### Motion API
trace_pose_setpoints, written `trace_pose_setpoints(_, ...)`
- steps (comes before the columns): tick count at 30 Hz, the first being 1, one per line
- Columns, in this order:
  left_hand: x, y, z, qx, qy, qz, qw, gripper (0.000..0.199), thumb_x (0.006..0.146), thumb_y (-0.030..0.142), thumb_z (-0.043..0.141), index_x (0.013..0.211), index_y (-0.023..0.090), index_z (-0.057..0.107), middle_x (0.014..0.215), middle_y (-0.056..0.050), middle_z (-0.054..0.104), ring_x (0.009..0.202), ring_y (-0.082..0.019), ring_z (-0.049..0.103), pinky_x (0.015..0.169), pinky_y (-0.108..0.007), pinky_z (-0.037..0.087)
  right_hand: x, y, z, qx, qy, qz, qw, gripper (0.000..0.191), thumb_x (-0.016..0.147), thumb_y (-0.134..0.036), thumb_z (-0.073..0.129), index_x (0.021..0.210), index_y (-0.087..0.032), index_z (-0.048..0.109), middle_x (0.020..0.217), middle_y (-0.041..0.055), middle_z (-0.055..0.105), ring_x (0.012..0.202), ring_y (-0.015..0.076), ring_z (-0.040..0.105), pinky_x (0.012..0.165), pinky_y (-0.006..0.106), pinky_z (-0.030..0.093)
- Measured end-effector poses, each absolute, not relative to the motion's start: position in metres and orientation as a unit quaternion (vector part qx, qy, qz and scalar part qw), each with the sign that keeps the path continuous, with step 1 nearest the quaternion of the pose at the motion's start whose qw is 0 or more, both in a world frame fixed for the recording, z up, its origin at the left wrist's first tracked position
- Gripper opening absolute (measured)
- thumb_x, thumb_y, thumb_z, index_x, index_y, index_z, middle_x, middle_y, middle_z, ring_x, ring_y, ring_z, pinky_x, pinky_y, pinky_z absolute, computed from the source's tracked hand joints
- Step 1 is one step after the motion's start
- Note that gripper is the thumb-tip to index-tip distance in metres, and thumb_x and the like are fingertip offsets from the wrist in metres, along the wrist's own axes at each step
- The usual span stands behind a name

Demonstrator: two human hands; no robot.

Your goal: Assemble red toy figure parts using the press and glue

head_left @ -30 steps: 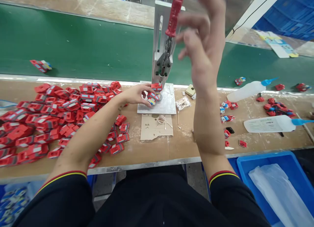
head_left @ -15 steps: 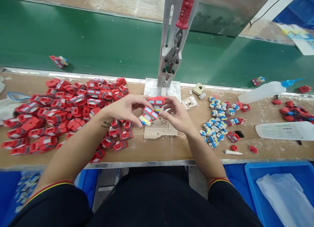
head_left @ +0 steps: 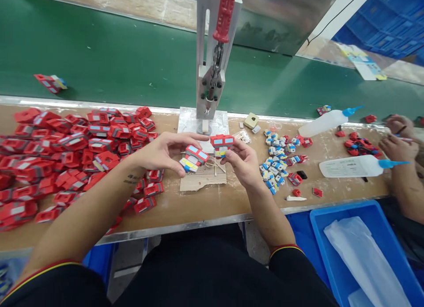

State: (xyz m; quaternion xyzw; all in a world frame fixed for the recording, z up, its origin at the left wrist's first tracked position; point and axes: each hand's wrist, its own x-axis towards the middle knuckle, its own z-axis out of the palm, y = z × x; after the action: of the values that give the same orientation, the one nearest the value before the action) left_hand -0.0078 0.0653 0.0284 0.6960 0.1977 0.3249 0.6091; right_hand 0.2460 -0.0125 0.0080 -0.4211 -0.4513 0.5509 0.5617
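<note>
Block of red plastic with pale blue windows and a yellow-and-blue end (head_left: 195, 157): I pinch it between the thumb and fingers of my left hand (head_left: 162, 151). My right hand (head_left: 245, 163) grasps a second red block with a yellow patch (head_left: 222, 142) just beside it; whether the two touch, I cannot tell. Both look put together to me, but plenty seems left, judging by the sprawling heap of red plastic shells (head_left: 76, 141) to my left and the cluster of small blue-and-white plastic parts (head_left: 274, 170) to my right. Beyond my hands, the silver metal press with a red handle (head_left: 206, 88) blocks the way forward. The heap crowds my left forearm. My freest room is the bare brown worktop (head_left: 198, 205), between the torn cardboard sheet (head_left: 198, 183) and the metal front edge (head_left: 212, 221).
</note>
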Motion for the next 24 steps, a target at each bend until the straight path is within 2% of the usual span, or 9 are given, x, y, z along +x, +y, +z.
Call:
trace_pose_setpoints(2, -0.015, 0.069, 0.020, 0.675, 0.216, 0.343, 0.617, 0.060, 0.054, 0.054, 0.108, 0.105, 0.029, 0.088, 0.134, -0.019, 0.079, 0.108, -0.038, 0.082, 0.081, -0.048, 0.073, 0.261, -0.012, 0.007, -0.428, -0.450, 0.546, 0.563, 0.049, 0.076, -0.053, 0.093, 0.113, -0.025, 0.079, 0.097, 0.0036, 0.082, 0.079, 0.0172, 0.074, 0.065, 0.033, 0.069)
trace_pose_setpoints(5, -0.025, 0.077, 0.005, 0.619, 0.268, 0.402, 0.620, 0.062, 0.052, 0.046, 0.110, 0.108, 0.031, 0.086, 0.114, -0.012, 0.084, 0.101, -0.036, 0.083, 0.081, -0.047, 0.073, 0.297, 0.009, 0.006, -0.459, -0.475, 0.506, 0.555, 0.038, 0.083, -0.050, 0.084, 0.114, -0.027, 0.079, 0.108, 0.0048, 0.080, 0.086, 0.0176, 0.073, 0.069, 0.034, 0.068)
trace_pose_setpoints(9, -0.026, 0.088, -0.013, 0.513, 0.330, 0.470, 0.638, 0.064, 0.064, 0.039, 0.105, 0.121, 0.033, 0.077, 0.103, -0.005, 0.082, 0.084, -0.027, 0.081, 0.072, -0.039, 0.070, 0.350, 0.089, 0.009, -0.555, -0.547, 0.387, 0.492, 0.040, 0.093, -0.045, 0.068, 0.128, -0.025, 0.073, 0.118, 0.0091, 0.077, 0.093, 0.0210, 0.073, 0.080, 0.041, 0.067)
trace_pose_setpoints(11, -0.021, 0.092, -0.017, 0.482, 0.338, 0.486, 0.646, 0.065, 0.069, 0.035, 0.103, 0.126, 0.035, 0.072, 0.101, -0.003, 0.081, 0.077, -0.021, 0.079, 0.068, -0.034, 0.068, 0.364, 0.141, 0.009, -0.616, -0.617, 0.270, 0.408, 0.045, 0.095, -0.035, 0.064, 0.137, -0.019, 0.068, 0.120, 0.0139, 0.076, 0.101, 0.0253, 0.072, 0.090, 0.047, 0.065)
trace_pose_setpoints(13, -0.014, 0.095, -0.019, 0.467, 0.332, 0.502, 0.648, 0.065, 0.068, 0.032, 0.103, 0.124, 0.035, 0.070, 0.102, -0.001, 0.082, 0.079, -0.018, 0.079, 0.075, -0.032, 0.070, 0.366, 0.186, 0.008, -0.634, -0.697, 0.164, 0.292, 0.050, 0.094, -0.023, 0.060, 0.143, -0.014, 0.064, 0.134, 0.0190, 0.073, 0.118, 0.0299, 0.068, 0.110, 0.051, 0.057)
trace_pose_setpoints(16, -0.005, 0.100, -0.020, 0.462, 0.323, 0.523, 0.639, 0.063, 0.065, 0.029, 0.104, 0.117, 0.033, 0.070, 0.108, -0.001, 0.082, 0.092, -0.019, 0.080, 0.089, -0.037, 0.071, 0.356, 0.225, 0.001, -0.619, -0.753, 0.127, 0.184, 0.053, 0.088, -0.011, 0.059, 0.141, -0.008, 0.065, 0.138, 0.0232, 0.072, 0.127, 0.0345, 0.064, 0.122, 0.054, 0.047)
trace_pose_setpoints(20, 0.002, 0.109, -0.026, 0.489, 0.337, 0.533, 0.603, 0.056, 0.071, 0.033, 0.100, 0.115, 0.029, 0.067, 0.114, -0.004, 0.081, 0.098, -0.020, 0.080, 0.090, -0.040, 0.071, 0.350, 0.233, -0.014, -0.604, -0.767, 0.146, 0.157, 0.054, 0.081, -0.005, 0.061, 0.134, -0.003, 0.069, 0.132, 0.0261, 0.074, 0.123, 0.0363, 0.066, 0.120, 0.055, 0.048)
trace_pose_setpoints(24, 0.005, 0.122, -0.036, 0.555, 0.353, 0.512, 0.552, 0.055, 0.074, 0.036, 0.096, 0.118, 0.025, 0.064, 0.112, -0.007, 0.080, 0.093, -0.021, 0.080, 0.083, -0.037, 0.070, 0.371, 0.236, -0.013, -0.614, -0.755, 0.125, 0.195, 0.066, 0.090, -0.014, 0.060, 0.155, -0.006, 0.052, 0.149, 0.0274, 0.063, 0.129, 0.0351, 0.064, 0.116, 0.055, 0.052)
